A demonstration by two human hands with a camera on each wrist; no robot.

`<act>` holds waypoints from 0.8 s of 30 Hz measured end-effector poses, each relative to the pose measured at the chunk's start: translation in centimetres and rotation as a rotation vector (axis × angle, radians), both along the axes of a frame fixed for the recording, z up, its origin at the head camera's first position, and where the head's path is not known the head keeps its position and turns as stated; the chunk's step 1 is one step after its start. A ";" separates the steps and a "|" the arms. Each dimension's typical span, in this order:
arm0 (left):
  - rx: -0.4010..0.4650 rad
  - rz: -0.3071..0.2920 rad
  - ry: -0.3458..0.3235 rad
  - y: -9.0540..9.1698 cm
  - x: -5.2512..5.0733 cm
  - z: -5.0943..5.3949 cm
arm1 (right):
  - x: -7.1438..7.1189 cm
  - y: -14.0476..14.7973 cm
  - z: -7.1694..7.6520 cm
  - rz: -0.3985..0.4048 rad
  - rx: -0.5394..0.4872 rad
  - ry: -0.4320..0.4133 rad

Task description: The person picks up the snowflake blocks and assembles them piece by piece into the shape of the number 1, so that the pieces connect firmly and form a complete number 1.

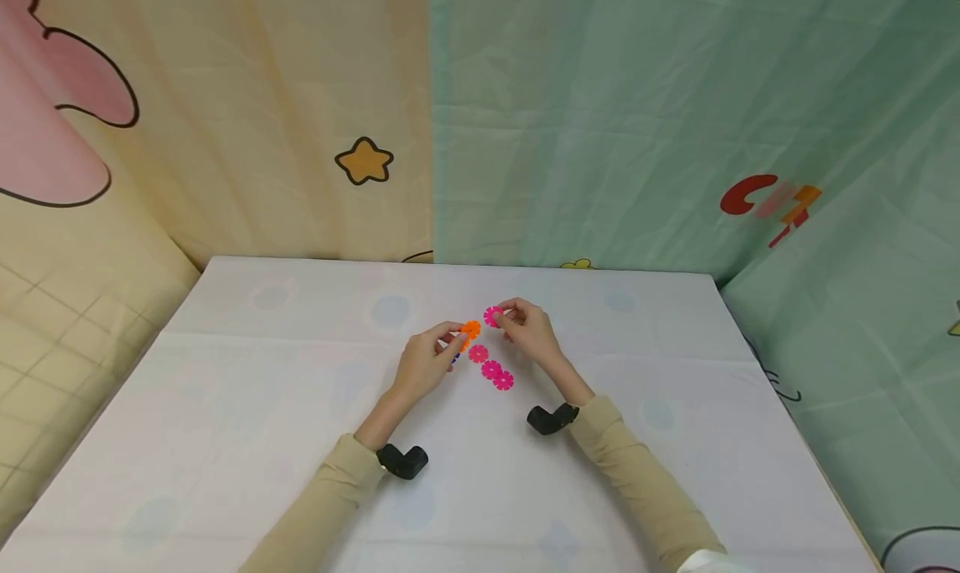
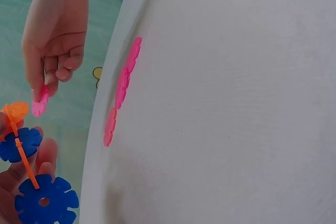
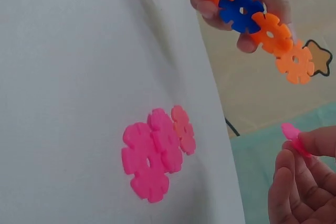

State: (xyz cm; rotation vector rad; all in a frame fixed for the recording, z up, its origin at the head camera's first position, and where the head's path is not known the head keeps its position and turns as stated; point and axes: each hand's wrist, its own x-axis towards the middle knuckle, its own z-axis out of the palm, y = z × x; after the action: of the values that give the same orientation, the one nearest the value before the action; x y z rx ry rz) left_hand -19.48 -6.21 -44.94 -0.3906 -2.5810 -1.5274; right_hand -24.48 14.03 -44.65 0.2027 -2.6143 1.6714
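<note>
My left hand (image 1: pixel 422 365) grips a chain of interlocking snowflake discs, orange and blue by turns with two orange ones (image 3: pixel 270 32) at the far end. A blue disc (image 2: pixel 46 202) hangs at the near end in the left wrist view. Across from it, my right hand (image 1: pixel 531 331) pinches a single pink snowflake disc (image 1: pixel 492 316) between thumb and fingertips. The pink disc is held up close to the chain's orange end, a small gap apart. On the table below lie several loose discs (image 3: pixel 139 156), bright pink and coral pink, partly overlapping.
The table has a white cloth (image 1: pixel 300 440) with pale spots. Behind its far edge hang a beige curtain (image 1: pixel 300 98) and a green curtain (image 1: pixel 600 123). A black camera mount (image 1: pixel 402 462) is on the left wrist and another black mount (image 1: pixel 551 419) on the right.
</note>
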 end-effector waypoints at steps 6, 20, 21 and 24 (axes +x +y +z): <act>0.018 0.014 -0.016 0.0 0.0 0.0 | 0.7 0.0 0.8 0.011 -0.055 0.023; 0.028 0.026 0.019 0.0 0.0 0.2 | 1.8 -0.6 2.2 0.046 -0.080 0.028; 0.029 0.028 0.022 0.0 0.0 0.2 | 1.8 -0.6 2.2 0.047 -0.080 0.028; 0.031 0.027 0.030 0.0 0.0 0.2 | 1.8 -0.6 2.3 0.053 -0.082 0.027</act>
State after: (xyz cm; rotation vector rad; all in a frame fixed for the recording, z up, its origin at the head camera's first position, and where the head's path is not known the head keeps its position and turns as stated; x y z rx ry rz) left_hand -19.53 -6.26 -44.70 -0.3711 -2.5260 -1.5387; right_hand -22.67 13.43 -42.40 0.2924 -2.5366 1.7754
